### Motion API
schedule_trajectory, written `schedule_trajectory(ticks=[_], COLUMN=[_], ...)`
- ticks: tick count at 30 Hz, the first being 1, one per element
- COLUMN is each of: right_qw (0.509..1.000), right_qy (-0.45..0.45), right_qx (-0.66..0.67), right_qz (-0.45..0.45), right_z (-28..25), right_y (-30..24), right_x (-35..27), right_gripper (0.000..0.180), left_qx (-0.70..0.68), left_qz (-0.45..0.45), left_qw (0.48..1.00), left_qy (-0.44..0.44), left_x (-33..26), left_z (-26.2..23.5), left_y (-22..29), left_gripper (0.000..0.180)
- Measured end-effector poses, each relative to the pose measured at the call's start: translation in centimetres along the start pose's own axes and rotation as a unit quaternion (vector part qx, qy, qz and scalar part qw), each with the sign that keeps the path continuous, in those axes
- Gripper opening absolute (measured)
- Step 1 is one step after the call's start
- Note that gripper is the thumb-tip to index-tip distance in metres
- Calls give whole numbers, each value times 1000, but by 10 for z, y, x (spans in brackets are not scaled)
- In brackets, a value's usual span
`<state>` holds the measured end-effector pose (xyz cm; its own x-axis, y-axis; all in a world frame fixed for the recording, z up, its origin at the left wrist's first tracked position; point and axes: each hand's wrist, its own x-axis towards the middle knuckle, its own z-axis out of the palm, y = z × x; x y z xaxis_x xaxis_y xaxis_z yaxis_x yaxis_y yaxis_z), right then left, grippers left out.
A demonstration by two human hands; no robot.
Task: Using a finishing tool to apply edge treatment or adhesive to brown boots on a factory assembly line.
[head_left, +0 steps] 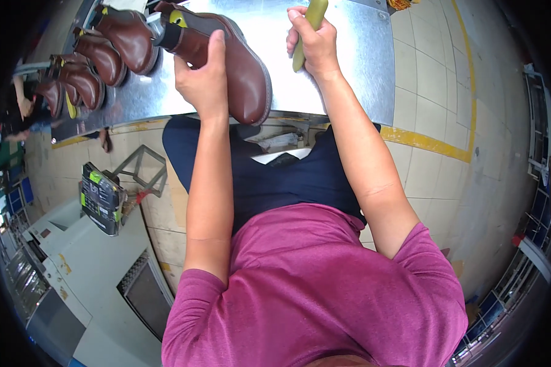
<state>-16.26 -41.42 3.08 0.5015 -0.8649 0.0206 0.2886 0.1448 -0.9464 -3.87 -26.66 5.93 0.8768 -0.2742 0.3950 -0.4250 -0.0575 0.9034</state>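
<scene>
My left hand (203, 87) is closed on a brown leather ankle boot (249, 92), thumb raised along the upper. The boot's toe points toward me, over the near edge of the metal table (355, 79). Inside its dark opening shows a yellow-green patch. In my right hand (318, 46), fingers wrapped round it, is a long, narrow olive-green piece with rounded ends (299, 56). It stands nearly upright, apart from the boot and to its right. Its exact kind I cannot make out.
Several more brown boots (131, 46) stand in a row along the table's left side. A yellow-green strip (71, 109) sits among them. Left of my legs are a metal stool frame (142, 168) and a pale machine (82, 269) with a black-and-green package (102, 199) by it.
</scene>
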Motion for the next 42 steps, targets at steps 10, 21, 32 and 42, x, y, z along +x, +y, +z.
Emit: schedule_trajectory(ticks=[10,21,32,42], right_qw=[999,992,991,999], right_qy=[-33,-23,-16,-24], right_qx=[-36,-118,-114,-41], right_qz=[-17,-46,-62,6], right_z=[-6,0,-3,1], right_y=[-1,1,3,-6], right_x=[-4,-6,0,-5], right_gripper=[34,34,32,31], left_qx=[157,238,211,194], left_qz=[-61,-124,261,206], left_qw=[912,884,817,866], left_qy=[-374,-382,-469,-412], left_x=[54,34,47,18], left_z=[-61,-110,-89,-108], left_y=[4,15,21,13], left_gripper=[47,32,39,42])
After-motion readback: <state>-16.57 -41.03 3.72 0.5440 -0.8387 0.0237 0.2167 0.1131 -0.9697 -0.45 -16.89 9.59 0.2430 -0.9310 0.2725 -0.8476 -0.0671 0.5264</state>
